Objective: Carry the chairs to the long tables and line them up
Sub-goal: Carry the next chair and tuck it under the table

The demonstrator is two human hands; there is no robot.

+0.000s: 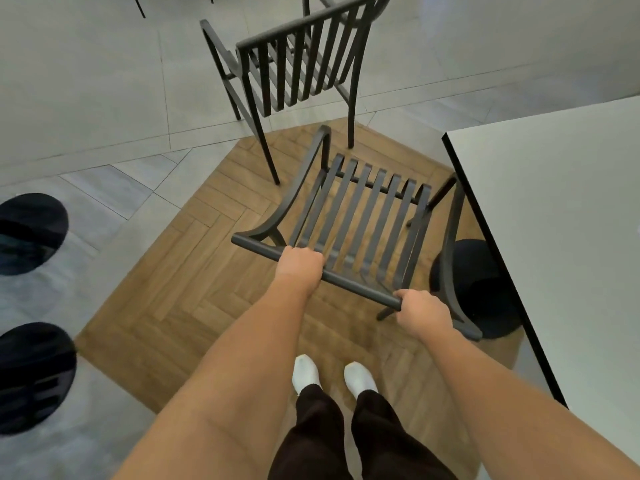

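L hand [299,268] & R hand [417,311] grip curled round chair [363,216] top rail, arms outstretched

A café or canteen-style dining area — matching black slatted metal armchairs [360,216], a second one [294,64] farther off, stand beside a long white counter [554,209] with a black edge and a round black pedestal base [485,289] on the right; the floor mixes grey stone tiles [86,81] with wood herringbone [214,289] — a commercial fit-out
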